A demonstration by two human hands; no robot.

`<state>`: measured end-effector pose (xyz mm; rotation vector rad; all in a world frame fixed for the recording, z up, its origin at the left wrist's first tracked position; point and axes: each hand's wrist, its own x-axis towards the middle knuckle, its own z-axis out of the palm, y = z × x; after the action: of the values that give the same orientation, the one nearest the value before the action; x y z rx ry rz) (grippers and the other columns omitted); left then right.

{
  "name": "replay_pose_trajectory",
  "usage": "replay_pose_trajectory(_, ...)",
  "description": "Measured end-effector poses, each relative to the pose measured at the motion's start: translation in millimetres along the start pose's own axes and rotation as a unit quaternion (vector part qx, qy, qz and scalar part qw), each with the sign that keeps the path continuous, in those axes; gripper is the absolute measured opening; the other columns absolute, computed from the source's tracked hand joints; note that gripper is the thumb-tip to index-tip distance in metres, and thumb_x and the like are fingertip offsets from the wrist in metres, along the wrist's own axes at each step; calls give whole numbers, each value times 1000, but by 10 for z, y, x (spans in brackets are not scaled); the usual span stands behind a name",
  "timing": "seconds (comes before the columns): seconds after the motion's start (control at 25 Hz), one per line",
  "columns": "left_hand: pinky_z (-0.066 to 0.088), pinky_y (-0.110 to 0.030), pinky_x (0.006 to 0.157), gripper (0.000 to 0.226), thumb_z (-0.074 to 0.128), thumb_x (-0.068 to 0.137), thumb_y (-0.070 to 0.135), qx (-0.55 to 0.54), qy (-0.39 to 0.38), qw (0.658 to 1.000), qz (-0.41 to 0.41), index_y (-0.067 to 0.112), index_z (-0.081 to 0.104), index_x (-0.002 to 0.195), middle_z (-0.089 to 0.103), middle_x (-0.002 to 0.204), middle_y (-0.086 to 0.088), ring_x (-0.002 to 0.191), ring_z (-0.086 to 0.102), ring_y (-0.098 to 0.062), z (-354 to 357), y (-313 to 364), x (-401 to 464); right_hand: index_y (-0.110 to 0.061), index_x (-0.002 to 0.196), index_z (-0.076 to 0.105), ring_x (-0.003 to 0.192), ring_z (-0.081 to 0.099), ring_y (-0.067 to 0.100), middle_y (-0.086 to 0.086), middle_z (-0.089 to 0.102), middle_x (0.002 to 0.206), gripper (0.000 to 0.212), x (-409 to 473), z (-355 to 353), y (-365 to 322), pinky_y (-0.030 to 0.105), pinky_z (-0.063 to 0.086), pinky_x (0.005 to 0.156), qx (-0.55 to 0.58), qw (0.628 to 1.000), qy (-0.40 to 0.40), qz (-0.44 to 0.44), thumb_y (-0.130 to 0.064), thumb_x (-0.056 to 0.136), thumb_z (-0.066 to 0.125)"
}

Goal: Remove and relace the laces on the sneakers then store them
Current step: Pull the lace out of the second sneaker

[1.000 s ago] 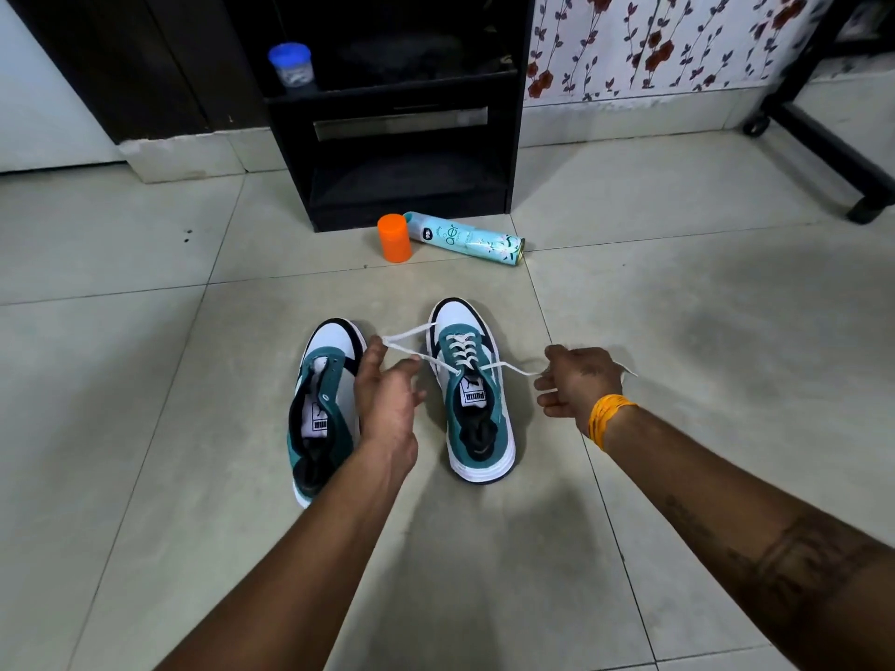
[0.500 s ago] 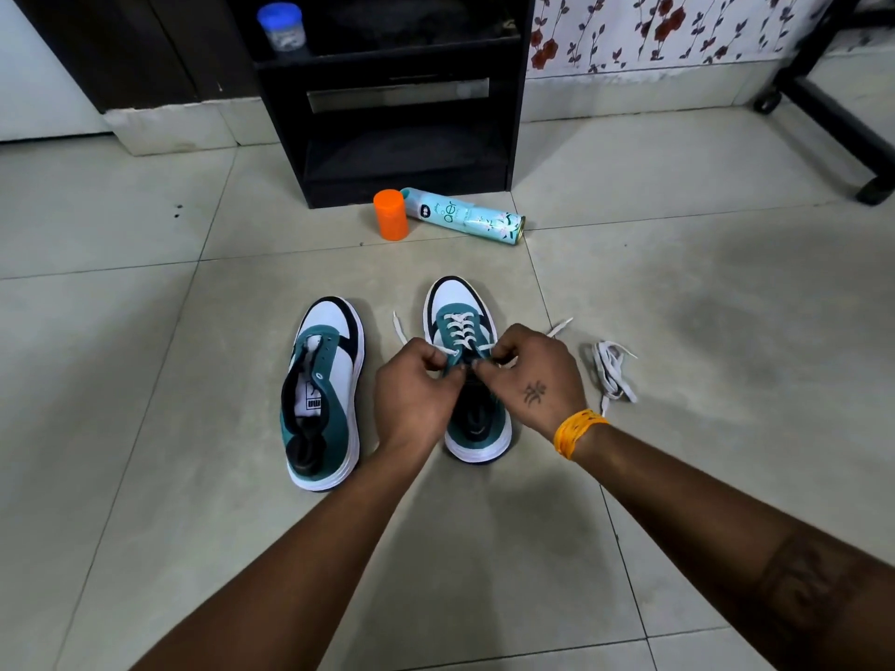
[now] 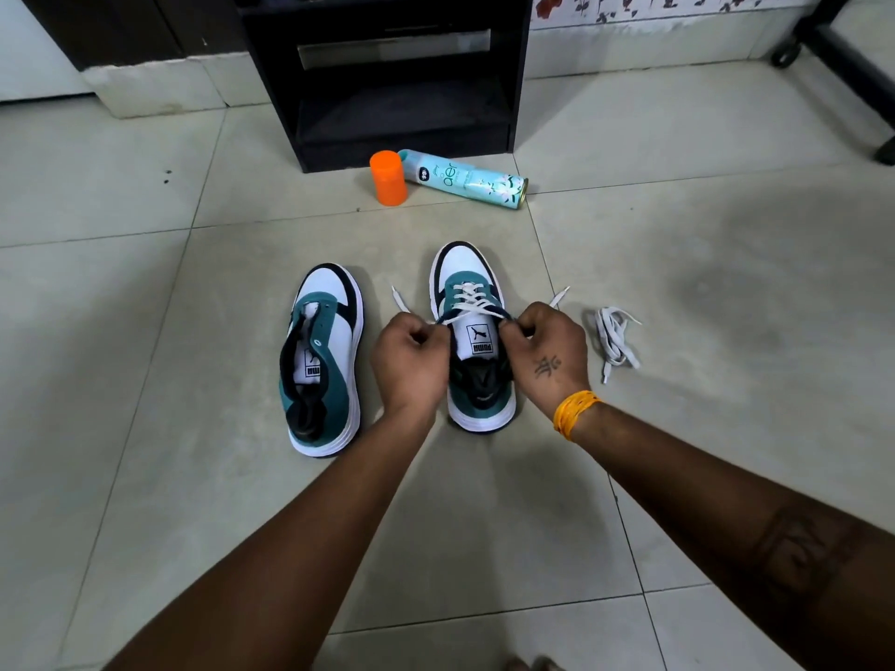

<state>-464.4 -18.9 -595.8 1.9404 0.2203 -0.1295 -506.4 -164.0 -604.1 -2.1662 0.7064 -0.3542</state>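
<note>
The left hand (image 3: pixel 411 360) and right hand (image 3: pixel 547 353) each pinched one end of the white lace (image 3: pixel 472 302) on the laced sneaker (image 3: pixel 477 341) between them. The unlaced sneaker (image 3: pixel 322 360) stood left of the left hand — its loose lace (image 3: pixel 615 339) lay right of the right hand. Sound practice here: draw both ends evenly — keeping the lace flat.

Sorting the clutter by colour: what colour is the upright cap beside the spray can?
Orange, plain; the head view shows it.
</note>
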Motion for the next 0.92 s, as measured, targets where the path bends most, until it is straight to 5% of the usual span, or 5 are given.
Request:
replay_pose_trajectory(0.16,52,-29,68,17,73,78,34,89,5,993,83,22,62,77,67,74,9,71,64,-8,-73,92,-32,-15,71,65,69,63,19,-3,67,68,28,-84,-56,-41,32,48,65,-18,998,-17,-50,-37,86,71)
replay_pose_trajectory(0.28,50,-31,68,22,67,80,38,140,1,969,204,30,67,100,62,85,9,75,62,-12,-102,147,15,-18,74,64,69,64,19,-5,67,68,29,-4,-123,-157,33,50,63,-46,995,14,-85,-44,86,65)
replay_pose_trajectory(0.4,54,-37,72,37,59,82,24,211,-71,933,283,30,72,117,60,95,3,79,64,-22,-69,245,123,-24,97,68,74,64,22,-5,68,74,14,181,-199,-253,35,52,68,-40,983,-28,-177,-30,87,60)
replay_pose_trajectory(0.6,55,-41,73,17,64,83,16,204,-84,931,289,26,74,93,63,89,4,78,65,-19,-49,229,266,-24,105,70,81,64,32,-7,58,71,28,345,-148,-329,36,50,69,-137,952,-143,-235,-29,85,52)
replay_pose_trajectory(0.92,55,-38,76,8,69,89,13,138,-94,954,247,21,70,88,68,84,9,78,66,-14,-18,195,248,-20,75,59,68,62,20,-5,65,66,21,97,-121,-230,30,47,61,-88,988,-72,-103,-39,73,69)
